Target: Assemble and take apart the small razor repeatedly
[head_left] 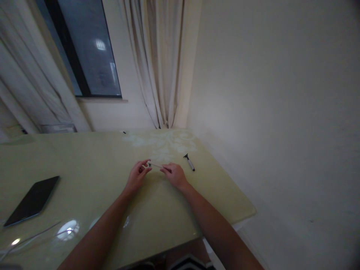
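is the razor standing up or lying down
Lying down: the razor stretches lengthwise on the table, just beyond the right hand.

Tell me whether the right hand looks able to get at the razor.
Probably yes: the razor lies close by the right hand, with nothing visible between them, though that hand is holding a slim stick.

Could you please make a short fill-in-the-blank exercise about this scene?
1. The slim toothbrush-like object stretches ____ the left hand and the right hand.
2. The razor lies nearer to the ____ hand.
3. The dark tablet lies on the ____ part of the table in view.
4. Pale curtains hang on ____ sides of the window.

Missing words: between; right; left; both.
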Demonstrator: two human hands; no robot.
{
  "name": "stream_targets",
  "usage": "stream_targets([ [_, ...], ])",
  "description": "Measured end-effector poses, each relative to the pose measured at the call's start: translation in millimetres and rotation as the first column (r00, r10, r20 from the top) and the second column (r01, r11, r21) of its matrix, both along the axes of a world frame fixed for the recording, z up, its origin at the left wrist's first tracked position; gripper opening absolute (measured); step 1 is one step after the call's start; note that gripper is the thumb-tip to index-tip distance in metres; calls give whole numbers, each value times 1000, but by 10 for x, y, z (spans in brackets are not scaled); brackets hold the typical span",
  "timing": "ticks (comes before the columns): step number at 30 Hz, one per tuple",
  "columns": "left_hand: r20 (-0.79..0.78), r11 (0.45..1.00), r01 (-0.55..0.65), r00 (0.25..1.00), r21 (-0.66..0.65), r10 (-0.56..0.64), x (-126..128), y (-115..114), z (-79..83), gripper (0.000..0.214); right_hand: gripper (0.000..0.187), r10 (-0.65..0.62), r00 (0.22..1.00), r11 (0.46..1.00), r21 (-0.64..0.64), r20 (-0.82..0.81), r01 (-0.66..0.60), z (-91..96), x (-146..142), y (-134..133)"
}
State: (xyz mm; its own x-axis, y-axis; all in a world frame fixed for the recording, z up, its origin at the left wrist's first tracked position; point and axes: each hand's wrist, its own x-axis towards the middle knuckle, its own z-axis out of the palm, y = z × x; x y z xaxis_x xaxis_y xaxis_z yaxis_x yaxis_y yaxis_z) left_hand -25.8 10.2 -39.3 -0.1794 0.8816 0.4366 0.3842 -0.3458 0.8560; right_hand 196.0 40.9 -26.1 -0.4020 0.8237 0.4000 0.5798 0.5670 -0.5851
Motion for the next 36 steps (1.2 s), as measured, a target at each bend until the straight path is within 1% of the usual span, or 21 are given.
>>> stream_targets([
  [3, -6, 1000, -17, 1000, -5, 17, 0, -14, 18, 42, 26, -115, 993, 993, -10, 33, 115, 10, -7, -5],
  [4, -5, 1000, -24, 1000, -7, 24, -1, -16, 23, 42, 25, -134, 990, 991, -11, 36, 134, 12, 0, -2],
  [6, 2, 999, -34, 999, -9, 34, -4, -18, 27, 44, 25, -104, 994, 994, -8, 12, 104, 11, 18, 6],
  [9, 9, 1000, -28, 1000, -7, 28, -3, -17, 27, 45, 25, 24, 999, 1000, -11, -29, -24, 6, 14, 3],
  [10, 9, 1000, -26, 1000, -4, 26, -2, -18, 27, 46, 25, 41, 999, 999, -16, -29, -41, 3, 3, -1],
  [11, 10, 1000, -26, 1000, -2, 26, 0, -19, 29, 45, 25, 36, 999, 999, -21, -23, -37, 0, -8, -5],
  [14, 11, 999, -33, 999, 1, 33, 4, -24, 34, 44, 24, -65, 998, 997, -29, 0, 65, -8, -23, -7],
  [16, 12, 999, -38, 999, 6, 38, 3, -25, 35, 43, 25, -100, 995, 995, -27, 2, 100, -13, -12, -4],
  [17, 12, 999, -38, 999, 10, 38, 1, -25, 34, 43, 25, -88, 996, 996, -23, -4, 88, -16, -6, -4],
  [21, 16, 999, -36, 999, 9, 36, -10, -23, 29, 44, 25, 46, 998, 999, -1, -31, -46, -27, -21, -11],
  [23, 25, 999, -48, 999, 3, 48, -10, -24, 30, 44, 24, 37, 999, 999, -9, -26, -37, -31, -33, -10],
  [26, 45, 998, -65, 997, 11, 65, 4, -29, 35, 44, 22, -66, 998, 997, -39, 4, 66, -26, -16, 7],
  [27, 48, 998, -65, 997, 15, 64, 10, -31, 36, 44, 22, -81, 997, 996, -41, 4, 81, -22, -5, 13],
  [29, 47, 998, -57, 997, 18, 56, 18, -36, 39, 44, 22, -51, 998, 998, -30, -27, 50, -15, 5, 15],
  [33, 33, 999, -45, 998, 12, 44, 12, -48, 48, 44, 22, 84, 994, 996, -19, -71, -86, -11, -34, -12],
  [34, 37, 999, -49, 998, 13, 48, 8, -50, 50, 44, 22, 91, 994, 995, -24, -67, -93, -11, -40, -16],
  [36, 50, 998, -59, 997, 16, 58, 3, -51, 53, 45, 20, 54, 997, 998, -34, -52, -56, -11, -30, -11],
])
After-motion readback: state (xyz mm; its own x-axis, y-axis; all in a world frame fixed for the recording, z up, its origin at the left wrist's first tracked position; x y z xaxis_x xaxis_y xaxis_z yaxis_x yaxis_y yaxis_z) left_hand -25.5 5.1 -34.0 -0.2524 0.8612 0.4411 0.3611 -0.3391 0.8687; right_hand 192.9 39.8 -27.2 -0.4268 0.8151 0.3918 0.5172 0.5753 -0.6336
